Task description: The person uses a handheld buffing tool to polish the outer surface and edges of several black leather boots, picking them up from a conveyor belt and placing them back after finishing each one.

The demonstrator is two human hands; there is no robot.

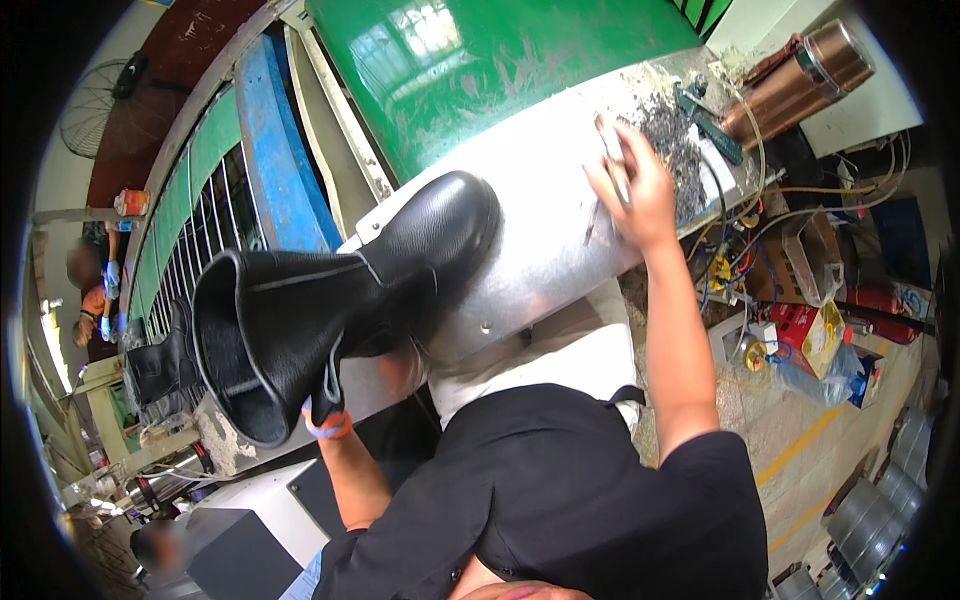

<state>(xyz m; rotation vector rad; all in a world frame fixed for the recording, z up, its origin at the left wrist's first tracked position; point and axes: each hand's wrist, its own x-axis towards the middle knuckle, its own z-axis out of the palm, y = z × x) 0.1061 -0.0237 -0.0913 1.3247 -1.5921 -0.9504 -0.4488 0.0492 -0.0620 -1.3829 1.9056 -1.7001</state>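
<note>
A tall black leather boot lies tilted over the metal-topped bench. Its toe points up to the right, and its wide shaft opening faces the lower left. Behind the shaft, my left hand, in a dark glove with an orange and blue cuff, grips the boot; most of its fingers are hidden. Farther right, above the bench top, my bare right hand is closed around a slim pale stick-like tool. Its tip points up and away, apart from the boot. Dark crumbs lie beside that hand.
A shiny green panel rises at the bench's far side. A copper-coloured flask and hoses stand far right, near a green clamp-like tool. Other black boots sit at left. Another person's gloved hands show far left.
</note>
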